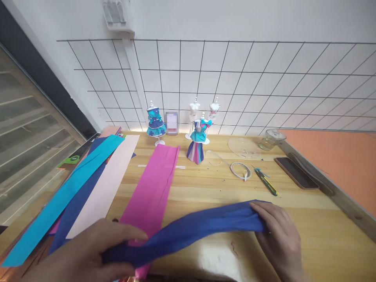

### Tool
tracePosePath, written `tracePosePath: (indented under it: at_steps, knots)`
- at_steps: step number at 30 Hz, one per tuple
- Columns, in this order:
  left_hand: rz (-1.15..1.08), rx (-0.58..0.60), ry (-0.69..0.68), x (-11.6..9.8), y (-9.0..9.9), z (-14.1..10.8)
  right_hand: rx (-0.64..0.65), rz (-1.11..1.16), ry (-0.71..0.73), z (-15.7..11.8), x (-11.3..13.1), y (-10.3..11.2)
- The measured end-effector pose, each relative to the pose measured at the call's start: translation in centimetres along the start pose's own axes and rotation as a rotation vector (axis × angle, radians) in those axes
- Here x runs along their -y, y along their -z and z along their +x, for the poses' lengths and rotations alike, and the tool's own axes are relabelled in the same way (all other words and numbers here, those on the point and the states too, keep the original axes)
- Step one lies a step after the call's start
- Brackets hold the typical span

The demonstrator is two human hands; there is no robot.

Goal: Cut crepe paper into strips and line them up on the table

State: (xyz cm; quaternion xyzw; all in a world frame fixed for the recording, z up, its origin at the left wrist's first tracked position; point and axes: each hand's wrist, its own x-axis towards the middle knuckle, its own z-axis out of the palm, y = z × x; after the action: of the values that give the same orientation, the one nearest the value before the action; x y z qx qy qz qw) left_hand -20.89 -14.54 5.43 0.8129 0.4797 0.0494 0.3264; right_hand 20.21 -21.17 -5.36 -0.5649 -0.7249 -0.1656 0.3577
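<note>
Stretched between my two hands is a strip of dark blue crepe-like paper point(202, 227), slightly twisted and raised above the table. My left hand point(88, 250) grips its left end between thumb and fingers. At the strip's right end, my right hand point(279, 231) is closed around the edge, thumb underneath. Beneath the left part of the strip lies a magenta paper strip point(152, 180), flat on the wood. Left of it are a pale pink strip point(108, 180), a dark blue strip point(79, 203) and a turquoise strip point(67, 192), overlapping.
Miniature dress forms stand at the back, one in a blue tiered dress point(155, 123), another in a striped gown point(196, 152). On the right lie a tape roll point(241, 163), a craft knife point(266, 182), a phone point(296, 172) and a glass jar point(268, 143). A wooden rim point(331, 199) borders the right.
</note>
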Motion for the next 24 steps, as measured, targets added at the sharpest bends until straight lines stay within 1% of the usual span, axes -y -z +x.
tracePosePath:
  at_steps: [3, 6, 9, 13, 16, 18, 20, 21, 23, 24]
  knots:
    - [0.173, -0.060, -0.117, 1.5, 0.5, 2.8, 0.046, -0.018, -0.071, -0.4, -1.8, 0.3]
    - [0.406, -0.250, -0.174, 2.8, 0.7, 5.9, 0.089, -0.023, -0.119, 0.2, -3.5, 0.1]
    - [0.598, -0.401, -0.237, 2.9, 1.2, 8.0, 0.073, -0.065, -0.143, 1.9, -4.5, 0.1]
    - [0.760, -0.641, -0.294, 1.7, 2.3, 8.8, -0.022, -0.117, -0.168, 4.7, -4.3, 0.8]
    - [0.801, -0.766, -0.326, 1.8, 2.3, 8.3, -0.136, -0.103, -0.193, 5.9, -3.5, 1.7]
    - [0.791, -0.800, -0.363, 2.9, 1.5, 7.7, -0.194, -0.056, -0.214, 5.7, -3.0, 2.2]
    - [0.762, -0.792, -0.385, 4.5, 0.3, 7.1, -0.200, 0.006, -0.223, 4.6, -3.0, 2.3]
    - [0.745, -0.775, -0.389, 5.5, -0.5, 6.9, -0.174, 0.036, -0.225, 3.8, -3.2, 2.2]
    - [0.710, -0.660, -0.389, 7.2, -2.2, 6.6, -0.064, 0.098, -0.224, 1.9, -3.9, 1.6]
    - [0.687, -0.584, -0.393, 8.0, -3.1, 6.5, 0.005, 0.127, -0.221, 0.8, -4.3, 1.3]
